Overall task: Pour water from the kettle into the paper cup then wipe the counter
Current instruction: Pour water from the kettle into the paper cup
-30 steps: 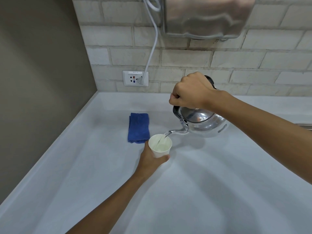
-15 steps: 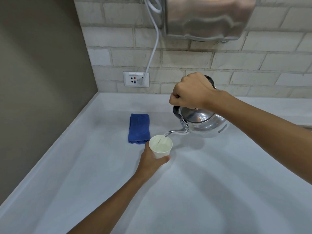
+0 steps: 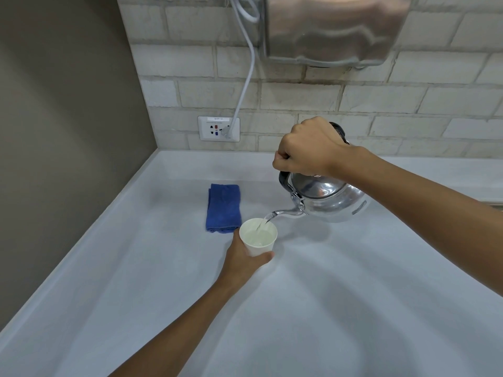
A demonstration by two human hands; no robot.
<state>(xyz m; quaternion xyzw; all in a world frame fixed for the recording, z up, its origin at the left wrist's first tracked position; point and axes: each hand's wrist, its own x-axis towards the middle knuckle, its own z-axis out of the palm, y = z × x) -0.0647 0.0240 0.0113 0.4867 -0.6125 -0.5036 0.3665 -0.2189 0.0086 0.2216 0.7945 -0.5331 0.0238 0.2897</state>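
Note:
A shiny steel kettle [image 3: 330, 201] with a black handle hangs tilted to the left above the white counter [image 3: 136, 281]. My right hand [image 3: 306, 149] is closed around its handle. A thin stream of water runs from the spout into a white paper cup [image 3: 258, 238], which holds a good deal of water. My left hand [image 3: 242, 261] grips the cup from below and behind, just above the counter. A folded blue cloth [image 3: 223, 208] lies flat on the counter, just behind and to the left of the cup.
A brick wall backs the counter, with a white socket plate [image 3: 219, 129] and a white cable [image 3: 245, 85] plugged into it. A steel hand dryer [image 3: 334, 28] hangs overhead. A grey wall [image 3: 62, 118] closes the left side. A metal edge [image 3: 494, 204] shows at far right.
Water keeps running and the level in the cup has risen. Both hands, the kettle and the cup stay almost in the same place.

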